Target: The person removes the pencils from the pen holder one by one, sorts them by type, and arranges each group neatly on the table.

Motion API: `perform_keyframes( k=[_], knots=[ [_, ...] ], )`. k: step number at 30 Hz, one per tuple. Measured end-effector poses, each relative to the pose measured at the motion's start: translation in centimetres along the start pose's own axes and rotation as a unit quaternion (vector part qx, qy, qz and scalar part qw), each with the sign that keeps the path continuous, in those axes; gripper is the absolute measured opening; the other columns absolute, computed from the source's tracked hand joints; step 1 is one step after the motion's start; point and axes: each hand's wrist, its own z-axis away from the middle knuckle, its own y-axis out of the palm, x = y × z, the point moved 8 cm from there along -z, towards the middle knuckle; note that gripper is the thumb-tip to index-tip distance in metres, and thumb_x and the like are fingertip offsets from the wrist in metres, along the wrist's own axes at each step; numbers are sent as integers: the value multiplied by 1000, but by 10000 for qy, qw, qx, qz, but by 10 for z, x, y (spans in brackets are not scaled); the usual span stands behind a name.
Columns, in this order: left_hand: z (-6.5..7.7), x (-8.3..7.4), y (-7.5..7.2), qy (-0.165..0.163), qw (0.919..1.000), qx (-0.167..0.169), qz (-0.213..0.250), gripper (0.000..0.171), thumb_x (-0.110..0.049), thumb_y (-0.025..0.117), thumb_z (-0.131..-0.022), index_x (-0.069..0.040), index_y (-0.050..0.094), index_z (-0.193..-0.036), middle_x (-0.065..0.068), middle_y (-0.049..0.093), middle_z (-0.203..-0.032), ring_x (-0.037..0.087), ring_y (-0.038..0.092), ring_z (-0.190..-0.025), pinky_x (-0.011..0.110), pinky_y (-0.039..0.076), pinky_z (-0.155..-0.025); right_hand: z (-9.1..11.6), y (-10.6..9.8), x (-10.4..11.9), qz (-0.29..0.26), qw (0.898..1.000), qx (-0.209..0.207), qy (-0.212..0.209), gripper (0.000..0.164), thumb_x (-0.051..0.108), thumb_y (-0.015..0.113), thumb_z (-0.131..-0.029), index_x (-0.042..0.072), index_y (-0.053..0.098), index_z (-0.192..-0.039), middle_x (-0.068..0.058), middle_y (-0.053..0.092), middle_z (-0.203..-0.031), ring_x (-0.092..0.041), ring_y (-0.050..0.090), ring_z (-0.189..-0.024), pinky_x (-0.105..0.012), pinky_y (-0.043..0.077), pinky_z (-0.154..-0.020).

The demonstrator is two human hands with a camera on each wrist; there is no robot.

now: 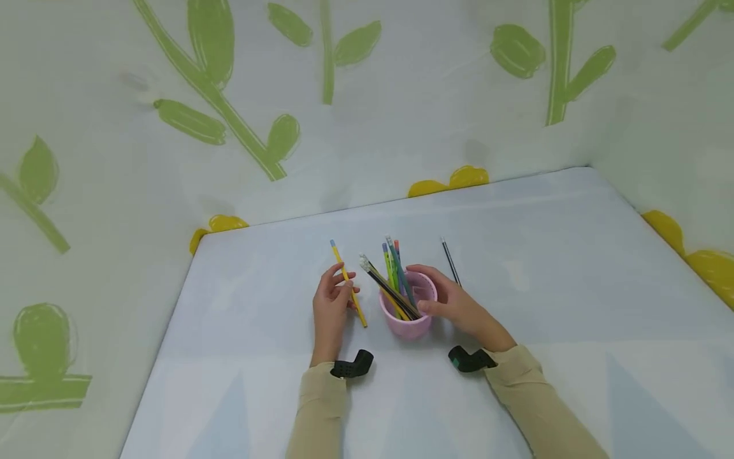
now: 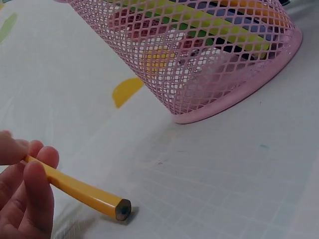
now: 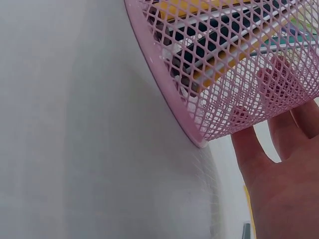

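Note:
My left hand pinches a yellow pencil between thumb and fingers, to the left of a pink mesh pencil cup. In the left wrist view the pencil's unsharpened end points towards the cup's side, low over the table. My right hand grips the cup from the right, thumb at the near rim and fingers round the far side. Several pencils in green, teal, black and yellow lean left inside the cup. Through the mesh in the right wrist view, their lower ends show near the cup's base.
A black pencil lies on the white table behind my right hand, its near end hidden by that hand. Walls with painted green leaves and yellow shapes stand along the table's back and sides.

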Motion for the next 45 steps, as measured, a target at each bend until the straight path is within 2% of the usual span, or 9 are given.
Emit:
perform_keyframes(
  k=[2,6,12,15,21,27,33,38,45],
  knots=[
    [-7,-2,13,84,9995,268,-166,35,-16,57,-87,-17,53,-121,0,59,-104,20,60,-78,26,48,-52,3,-6,-1,9,9999,-126,4,55,16,56,-85,25,33,-134,-1,34,-137,-24,31,-125,-50,27,-99],
    [-19,-5,33,211,9960,618,-617,28,-24,58,-86,-24,59,-114,-5,60,-101,18,58,-71,26,45,-49,10,-16,0,-38,9994,-335,-59,56,12,54,-86,25,32,-135,-1,33,-137,-25,30,-125,-51,26,-99],
    [-25,-6,35,483,9858,462,-1539,19,-33,61,-82,-38,62,-101,-13,57,-95,14,50,-66,24,41,-49,14,-16,-2,-131,9986,-493,-157,56,8,52,-86,23,32,-136,-2,34,-136,-23,30,-123,-51,28,-98],
    [-24,-4,36,635,9786,483,-1899,19,-31,61,-82,-38,62,-100,-13,55,-93,13,48,-65,25,42,-50,15,-14,-4,-61,9985,-536,-112,55,10,53,-86,24,33,-135,-2,35,-136,-22,30,-124,-52,26,-99],
    [-25,-8,42,719,9715,531,-2196,19,-25,59,-84,-33,63,-100,-12,52,-94,14,47,-64,26,43,-51,12,-18,5,180,9985,-508,-124,54,9,51,-88,23,31,-136,-4,35,-136,-25,30,-125,-54,26,-98],
    [-28,-13,39,887,9656,329,-2424,21,-20,60,-82,-29,64,-101,-12,53,-96,13,45,-59,26,41,-49,4,-19,6,294,9985,-420,-180,52,12,50,-88,26,31,-135,-4,35,-136,-27,33,-124,-55,25,-98],
    [-24,-12,35,692,9622,287,-2617,22,-22,60,-82,-28,64,-103,-11,54,-100,14,45,-59,26,41,-52,2,-14,8,202,9988,-388,-205,48,14,46,-90,22,32,-135,-8,37,-134,-30,36,-122,-57,23,-98],
    [-19,-10,23,387,9576,67,-2855,15,-27,56,-84,-29,66,-95,-12,55,-96,14,45,-66,27,40,-58,-3,-7,11,314,9992,-155,-213,47,15,46,-90,25,33,-134,-5,35,-136,-27,35,-123,-56,24,-98],
    [-18,-10,13,407,9538,-61,-2977,18,-29,52,-86,-27,68,-93,-8,58,-99,13,51,-82,30,41,-70,-11,-1,10,443,9990,-57,-44,47,15,48,-90,26,34,-133,-1,34,-137,-25,29,-126,-58,20,-98]
  ],
)
